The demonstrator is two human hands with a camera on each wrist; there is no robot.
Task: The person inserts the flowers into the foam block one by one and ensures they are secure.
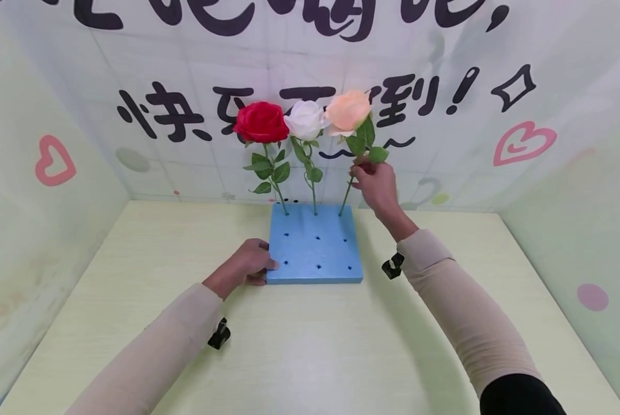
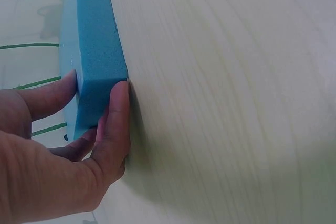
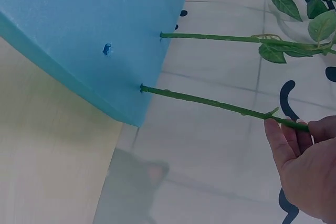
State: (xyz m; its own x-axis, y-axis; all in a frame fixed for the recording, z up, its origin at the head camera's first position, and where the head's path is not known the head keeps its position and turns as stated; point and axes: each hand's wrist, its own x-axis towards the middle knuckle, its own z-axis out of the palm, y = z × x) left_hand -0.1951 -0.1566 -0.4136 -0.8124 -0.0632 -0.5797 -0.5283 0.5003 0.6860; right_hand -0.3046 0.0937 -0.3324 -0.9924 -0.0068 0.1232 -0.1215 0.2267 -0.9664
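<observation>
A blue foam block (image 1: 302,251) with rows of holes lies on the table. My left hand (image 1: 249,262) grips its front left corner, thumb on top and fingers along the side, as the left wrist view shows. Along the back row stand a red rose (image 1: 261,123), a white rose (image 1: 306,120) and a peach rose (image 1: 348,111), all artificial. Between thumb and fingers, my right hand (image 1: 380,183) pinches the green stem (image 3: 210,102) of the peach rose, below its leaves. That stem's lower end sits in the back right hole and leans slightly right.
The pale wooden table (image 1: 310,346) ends at a white back wall (image 1: 211,173) with black lettering, close behind the block. Side walls (image 1: 574,230) with printed hearts and dots stand left and right. In the block, several holes in the front and middle rows hold no stem.
</observation>
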